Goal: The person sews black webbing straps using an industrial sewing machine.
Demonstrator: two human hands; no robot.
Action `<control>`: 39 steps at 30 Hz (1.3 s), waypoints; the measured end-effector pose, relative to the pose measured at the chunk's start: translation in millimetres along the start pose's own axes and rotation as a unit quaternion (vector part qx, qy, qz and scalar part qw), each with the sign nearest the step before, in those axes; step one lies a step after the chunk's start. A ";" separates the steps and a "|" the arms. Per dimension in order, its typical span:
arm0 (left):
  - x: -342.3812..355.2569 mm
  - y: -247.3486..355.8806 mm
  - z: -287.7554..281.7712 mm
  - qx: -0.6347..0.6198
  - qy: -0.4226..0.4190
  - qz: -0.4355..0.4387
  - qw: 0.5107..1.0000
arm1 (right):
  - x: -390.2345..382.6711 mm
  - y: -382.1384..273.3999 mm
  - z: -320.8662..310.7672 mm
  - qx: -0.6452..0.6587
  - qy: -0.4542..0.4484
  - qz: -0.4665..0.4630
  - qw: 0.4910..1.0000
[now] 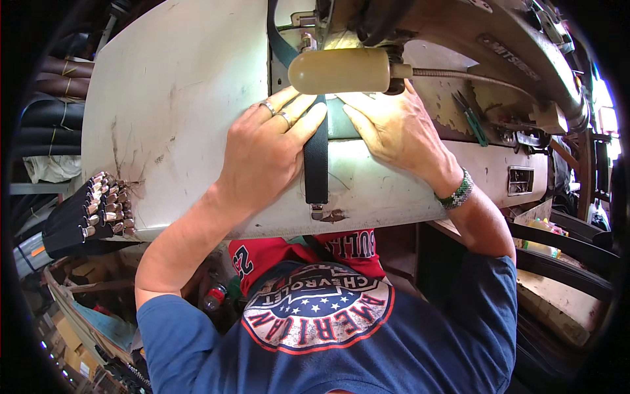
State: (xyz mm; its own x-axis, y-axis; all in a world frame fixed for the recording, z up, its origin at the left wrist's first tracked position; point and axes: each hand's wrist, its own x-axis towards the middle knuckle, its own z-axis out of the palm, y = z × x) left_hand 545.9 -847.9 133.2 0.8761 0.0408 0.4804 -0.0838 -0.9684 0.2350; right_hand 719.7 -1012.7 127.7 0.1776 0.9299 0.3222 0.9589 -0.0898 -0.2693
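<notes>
A black strap (316,164) runs toward me across the white sewing table, with a small metal fitting (317,211) at its near end. My left hand (262,138), with rings on two fingers, is closed on the strap at its left side, thumb pressing along it. To the right, my right hand (397,128) lies with fingers stretched over the greenish machine plate (340,121). Its foremost fingertips are partly hidden by a beige lamp (344,71). The lamp also covers the sewing spot. Beyond it, a dark band (281,46) curves away at the far side.
The sewing machine's arm (472,39) reaches over from the upper right. Green-handled snips (472,121) lie right of my right hand. Several straps with metal clips (108,203) hang bundled over the table's left edge. Rolls of dark material (59,118) are stacked beyond.
</notes>
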 end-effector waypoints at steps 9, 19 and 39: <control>3.1 1.0 -0.6 0.002 -0.025 -0.001 1.000 | -0.9 0.4 -0.6 -0.011 0.015 -0.001 1.000; 3.8 -0.5 -1.1 0.004 -0.031 -0.002 1.000 | -1.2 -0.3 1.2 -0.005 0.014 -0.005 1.000; 8.9 3.3 4.4 0.007 -0.047 -0.008 0.999 | -0.4 -1.0 -7.3 0.028 0.019 -0.002 0.999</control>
State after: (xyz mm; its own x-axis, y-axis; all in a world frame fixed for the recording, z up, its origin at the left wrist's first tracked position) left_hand 555.5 -851.8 134.6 0.9178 0.0346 0.3956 -0.0630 -0.9709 0.2310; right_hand 720.3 -1015.6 134.5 0.1829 0.9158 0.3575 0.9458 -0.0646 -0.3184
